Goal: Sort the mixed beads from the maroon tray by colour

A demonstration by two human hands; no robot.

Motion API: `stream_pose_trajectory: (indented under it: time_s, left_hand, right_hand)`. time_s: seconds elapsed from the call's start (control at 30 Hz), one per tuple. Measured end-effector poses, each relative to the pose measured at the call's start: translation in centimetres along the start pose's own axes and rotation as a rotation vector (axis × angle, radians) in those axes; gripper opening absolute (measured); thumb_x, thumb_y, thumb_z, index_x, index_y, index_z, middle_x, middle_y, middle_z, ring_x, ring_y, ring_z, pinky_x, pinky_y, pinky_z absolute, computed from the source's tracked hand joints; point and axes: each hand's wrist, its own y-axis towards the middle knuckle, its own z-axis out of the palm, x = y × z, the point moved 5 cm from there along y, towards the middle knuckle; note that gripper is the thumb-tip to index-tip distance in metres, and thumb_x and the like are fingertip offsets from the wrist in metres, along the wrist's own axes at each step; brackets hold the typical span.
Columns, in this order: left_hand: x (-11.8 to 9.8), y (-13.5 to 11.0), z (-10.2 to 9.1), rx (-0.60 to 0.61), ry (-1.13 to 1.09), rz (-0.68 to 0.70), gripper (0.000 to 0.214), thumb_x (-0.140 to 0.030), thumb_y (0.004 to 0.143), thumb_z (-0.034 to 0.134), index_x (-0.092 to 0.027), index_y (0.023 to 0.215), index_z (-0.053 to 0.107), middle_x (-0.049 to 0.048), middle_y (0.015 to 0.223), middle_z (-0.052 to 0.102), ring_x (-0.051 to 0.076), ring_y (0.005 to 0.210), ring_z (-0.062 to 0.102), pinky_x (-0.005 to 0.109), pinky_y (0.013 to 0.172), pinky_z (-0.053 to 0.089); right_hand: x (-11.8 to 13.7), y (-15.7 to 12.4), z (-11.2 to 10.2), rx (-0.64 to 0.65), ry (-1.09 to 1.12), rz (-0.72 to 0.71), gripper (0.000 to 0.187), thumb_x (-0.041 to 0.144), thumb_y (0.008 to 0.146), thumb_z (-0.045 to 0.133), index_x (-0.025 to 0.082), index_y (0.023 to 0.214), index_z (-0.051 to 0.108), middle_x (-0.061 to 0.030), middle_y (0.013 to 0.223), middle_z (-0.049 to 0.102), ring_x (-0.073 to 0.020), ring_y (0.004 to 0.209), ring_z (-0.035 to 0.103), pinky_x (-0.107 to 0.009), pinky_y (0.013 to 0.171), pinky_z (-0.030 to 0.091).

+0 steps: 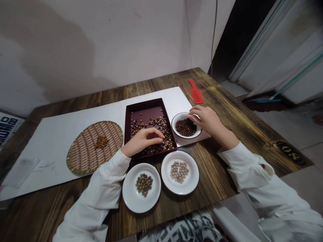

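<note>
Head view: mixed brown and tan beads [161,134] lie spread across a shallow maroon tray [144,103], thickest toward its right side. My left hand [143,141] is over the tray with its fingers curled down among the beads. The grip is drawn toward a pinch, but I cannot tell from here whether it holds a bead. My right hand [205,121] is at the far rim of a white bowl [173,125] of dark brown beads [186,127]. That grip is loosely curled, and I cannot confirm that it holds anything either.

Nearer me, a white plate [130,191] carries a small pile of dark speckled beads [144,185], and a second white plate [192,171] carries pale tan beads [179,171]. Left of the tray, a woven bamboo tray [83,158] holds a small heap of amber-brown beads [101,142].

The tray, bowl and woven tray stand on a white paper sheet [171,97] on a wooden table [227,97], with a red comb [196,92] beyond.

My assessment: beads this small roll at a touch, so light fingertip pressure is the sound handling.
</note>
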Motion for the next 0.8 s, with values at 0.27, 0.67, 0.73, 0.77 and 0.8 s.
stream_pose_trajectory:
  time_s: [0.27,0.67,0.73,0.77,0.8]
  left_hand:
    - [0.23,-0.02,0.02,-0.007,-0.032,-0.019,0.019,-0.032,0.078,0.073,-0.015,0.085,0.069,0.0044,0.092,0.07,0.015,0.086,0.063,0.026,0.082,0.05]
    - [0.17,-0.01,-0.03,0.001,-0.022,-0.001,0.018,-0.032,0.08,0.071,-0.015,0.086,0.07,0.0053,0.094,0.071,0.015,0.088,0.064,0.026,0.082,0.051]
    - [0.2,-0.03,-0.01,0.006,-0.026,0.001,0.018,-0.032,0.081,0.07,-0.015,0.087,0.07,0.0056,0.095,0.072,0.015,0.088,0.065,0.026,0.082,0.051]
    - [0.2,-0.04,-0.01,0.007,-0.028,0.002,0.018,-0.032,0.082,0.07,-0.015,0.088,0.07,0.0057,0.096,0.072,0.014,0.088,0.065,0.025,0.082,0.052]
    - [0.2,-0.04,-0.01,0.007,-0.029,0.002,0.018,-0.031,0.082,0.069,-0.015,0.088,0.07,0.0057,0.096,0.072,0.014,0.087,0.065,0.025,0.082,0.052]
  right_hand:
    - [0.34,-0.03,-0.16,0.022,0.02,0.018,0.047,0.041,0.101,0.032,0.019,0.095,0.073,-0.0087,0.108,0.07,-0.0227,0.094,0.063,-0.037,0.081,0.042]
    - [0.54,-0.07,-0.14,0.037,0.012,0.024,0.047,0.04,0.101,0.033,0.017,0.095,0.073,-0.0096,0.108,0.069,-0.0229,0.094,0.063,-0.036,0.081,0.041]
    - [0.55,-0.08,-0.17,0.031,0.01,0.017,0.047,0.04,0.102,0.033,0.018,0.094,0.073,-0.0093,0.108,0.069,-0.0222,0.093,0.063,-0.035,0.08,0.041]
    - [0.55,-0.08,-0.19,0.026,0.009,0.013,0.047,0.04,0.102,0.033,0.017,0.094,0.073,-0.0094,0.107,0.069,-0.0219,0.092,0.062,-0.035,0.08,0.041]
    - [0.55,-0.08,-0.22,0.02,0.008,0.008,0.047,0.04,0.102,0.033,0.017,0.093,0.073,-0.0095,0.107,0.07,-0.0218,0.091,0.062,-0.035,0.079,0.041]
